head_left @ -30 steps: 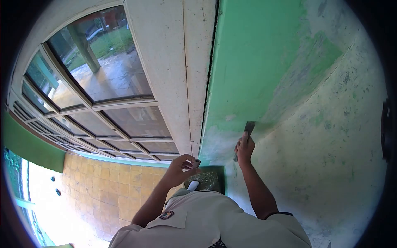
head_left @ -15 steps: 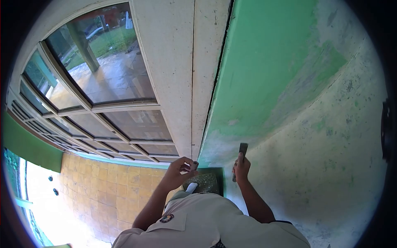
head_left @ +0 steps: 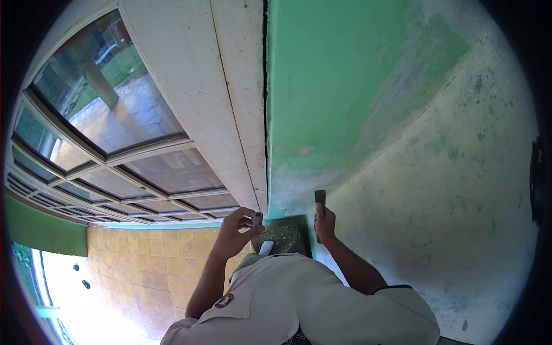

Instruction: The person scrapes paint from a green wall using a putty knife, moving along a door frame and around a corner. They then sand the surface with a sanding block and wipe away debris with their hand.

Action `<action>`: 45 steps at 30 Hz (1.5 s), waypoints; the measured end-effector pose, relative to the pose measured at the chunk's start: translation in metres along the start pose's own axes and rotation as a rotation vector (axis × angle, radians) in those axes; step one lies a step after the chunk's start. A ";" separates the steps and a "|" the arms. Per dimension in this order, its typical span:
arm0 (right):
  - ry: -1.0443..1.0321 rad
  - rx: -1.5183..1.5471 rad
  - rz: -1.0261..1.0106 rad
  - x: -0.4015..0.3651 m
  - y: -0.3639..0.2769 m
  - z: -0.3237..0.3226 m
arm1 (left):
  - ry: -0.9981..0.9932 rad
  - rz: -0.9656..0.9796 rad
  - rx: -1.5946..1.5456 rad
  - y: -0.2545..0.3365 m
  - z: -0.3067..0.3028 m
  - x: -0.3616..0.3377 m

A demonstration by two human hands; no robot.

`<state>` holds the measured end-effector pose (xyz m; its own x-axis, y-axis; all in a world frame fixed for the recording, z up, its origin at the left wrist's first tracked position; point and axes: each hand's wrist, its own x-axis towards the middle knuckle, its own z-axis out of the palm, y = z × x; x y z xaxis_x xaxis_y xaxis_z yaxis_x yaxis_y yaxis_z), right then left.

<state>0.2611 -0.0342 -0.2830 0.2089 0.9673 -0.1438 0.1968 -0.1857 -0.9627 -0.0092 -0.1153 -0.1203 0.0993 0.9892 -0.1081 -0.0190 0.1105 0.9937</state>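
My right hand point(head_left: 326, 225) is wrapped round a flat scraper point(head_left: 319, 198), its dark blade pointing up in front of the wall corner. Between the thumb and fingers of my left hand point(head_left: 233, 231) is a small greyish cylindrical piece point(head_left: 257, 218) with a dark end; I cannot tell its kind. That hand is raised beside the white door frame point(head_left: 247, 132). Beyond the scraper stands the green wall point(head_left: 328, 86), scuffed to grey low down. Pale, worn plaster covers the adjoining wall point(head_left: 420, 201) on the right.
Paned windows point(head_left: 167, 167) line the left side. Below my hands is a dark speckled step point(head_left: 282, 236), with a white foot covering point(head_left: 266, 248) on it. Yellow tiles point(head_left: 149, 259) cover the floor, and a pair of dark sandals point(head_left: 86, 284) lies in bright light at far left.
The view has turned, so door frame and green wall sit further left. Both hands appear slightly higher and further left, still holding the same things; the scraper looks more upright.
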 end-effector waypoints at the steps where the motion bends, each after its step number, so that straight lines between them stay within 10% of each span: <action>1: 0.017 -0.145 -0.076 0.003 0.013 0.000 | 0.002 0.004 0.006 0.001 0.000 -0.001; 4: 0.079 0.046 -0.368 0.061 -0.069 0.015 | 0.013 0.040 0.020 -0.003 0.004 0.001; 7: -0.060 0.300 -0.123 0.028 -0.115 0.015 | 0.011 0.074 0.041 0.001 0.007 0.002; 13: -0.006 0.069 0.131 -0.017 -0.011 0.014 | 0.068 0.084 0.050 0.005 0.012 -0.003; 18: -0.035 0.461 -0.128 0.034 -0.115 0.023 | 0.099 0.032 0.073 -0.014 0.013 -0.008; 24: -0.721 0.191 -0.161 -0.046 -0.125 0.047 | 0.252 0.039 -0.336 -0.030 0.026 0.003; 25: -0.794 0.347 0.086 -0.058 -0.128 0.049 | 0.274 0.085 -0.401 -0.028 0.029 0.004; 31: -0.926 0.284 -0.172 -0.059 -0.174 0.048 | 0.386 0.058 -0.370 -0.015 0.024 -0.007; 39: -0.987 0.434 0.148 -0.062 -0.175 0.054 | 0.416 0.196 -0.411 0.000 0.023 -0.016; 45: -0.961 0.366 0.093 -0.060 -0.194 0.043 | 0.523 0.515 0.726 0.021 0.024 -0.022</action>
<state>0.1695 -0.0487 -0.0974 -0.6768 0.7115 -0.1889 -0.1184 -0.3585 -0.9260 0.0116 -0.1373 -0.0965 -0.1993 0.8375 0.5088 0.6858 -0.2517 0.6828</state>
